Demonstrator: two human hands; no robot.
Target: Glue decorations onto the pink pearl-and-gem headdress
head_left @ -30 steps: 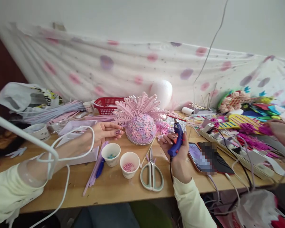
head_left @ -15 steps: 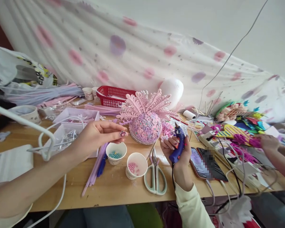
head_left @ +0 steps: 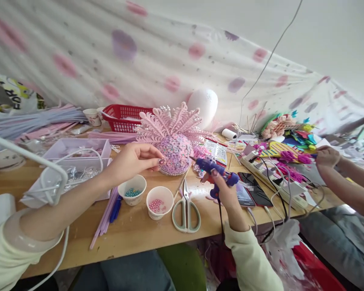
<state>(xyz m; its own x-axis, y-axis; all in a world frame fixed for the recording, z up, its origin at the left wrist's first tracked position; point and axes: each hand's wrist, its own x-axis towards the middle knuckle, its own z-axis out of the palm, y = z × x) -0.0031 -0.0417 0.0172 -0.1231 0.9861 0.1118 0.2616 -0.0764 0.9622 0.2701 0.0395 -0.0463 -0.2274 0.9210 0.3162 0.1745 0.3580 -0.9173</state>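
My right hand [head_left: 223, 186] grips a blue hot glue gun [head_left: 210, 167], its nozzle pointing left at a dome [head_left: 175, 155] covered in pink and lilac sequins. Pink feather-like plumes [head_left: 171, 121] of curled pipe cleaner rise from behind the dome. At the dome's left side, my left hand [head_left: 136, 163] is closed in a pinch; whatever sits between its fingertips is too small to make out. Below it stand a paper cup with teal beads [head_left: 133, 192] and another with pink beads [head_left: 157, 205]. Scissors [head_left: 186, 214] lie right of the cups.
Lilac trays [head_left: 79, 150] and a white lamp arm [head_left: 27, 153] are on the left. Behind are a red basket [head_left: 121, 121] and a white foam head [head_left: 203, 105]. Phones [head_left: 255, 190] and a power strip [head_left: 273, 182] with cables lie right, near another person's hands [head_left: 327, 157].
The glue gun has turned from pointing up to pointing left, toward the sequined dome. My left hand still pinches near the dome. The whole view has shifted, moving the table items leftward.
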